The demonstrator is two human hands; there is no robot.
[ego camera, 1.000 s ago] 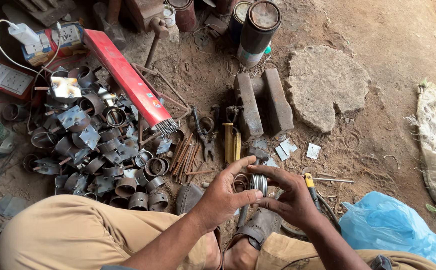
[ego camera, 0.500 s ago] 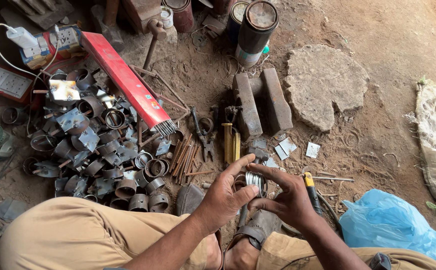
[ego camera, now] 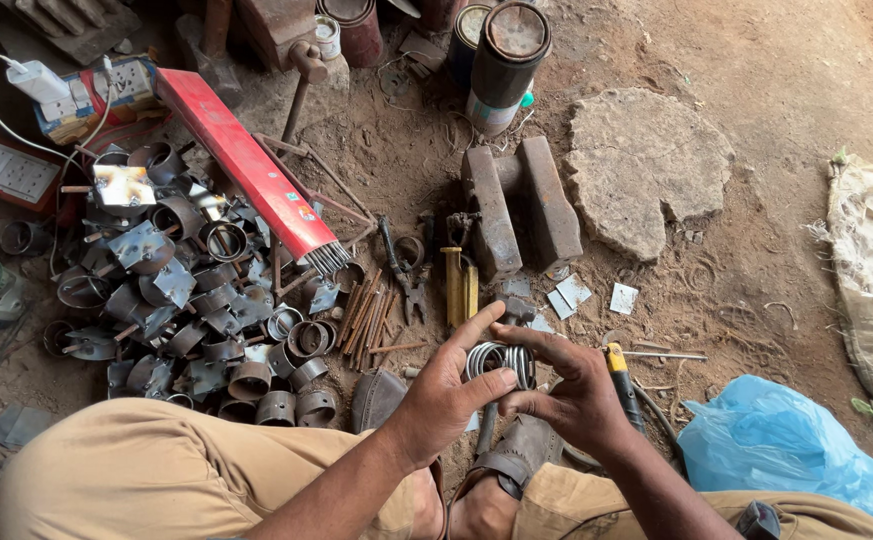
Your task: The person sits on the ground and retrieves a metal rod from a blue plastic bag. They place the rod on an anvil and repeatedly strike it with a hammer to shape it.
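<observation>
From where I watch, the work in hand looks like handling a small stack of thin metal rings (ego camera: 501,362), held between both hands just above the person's sandalled foot (ego camera: 516,465). I judge the step to be gathering or aligning the rings into one bundle; the next move would call for a firm pinch on both sides so no ring slips out, and a steady turn of the wrists.

The left hand (ego camera: 443,392) comes up from the tan-trousered knee (ego camera: 171,470), thumb pressed on the near side of the rings, forefinger stretched out straight over their top, the other fingers curled behind; it is closed on the stack. The right hand (ego camera: 571,390) meets it from the other side, fingers bent round the rings' right edge, knuckles up, also gripping the stack. Both forearms angle in from the bottom of the view and the wrists are close together.

Just beside the right hand lies a yellow-handled screwdriver (ego camera: 619,380), and beyond it a blue plastic bag (ego camera: 786,450). Left of the knee is a heap of short metal pipe collars and bent plates (ego camera: 186,290). A little farther out lie a bundle of rusty rods (ego camera: 366,315), pliers (ego camera: 406,275) and a few small square metal plates (ego camera: 596,295) on the dirt ground (ego camera: 756,250). Beyond those sit two heavy iron blocks (ego camera: 521,205), a flat broken stone (ego camera: 646,165), a long red box of rods (ego camera: 246,165), and farthest, dark cans (ego camera: 506,50) and a power strip (ego camera: 96,90).
</observation>
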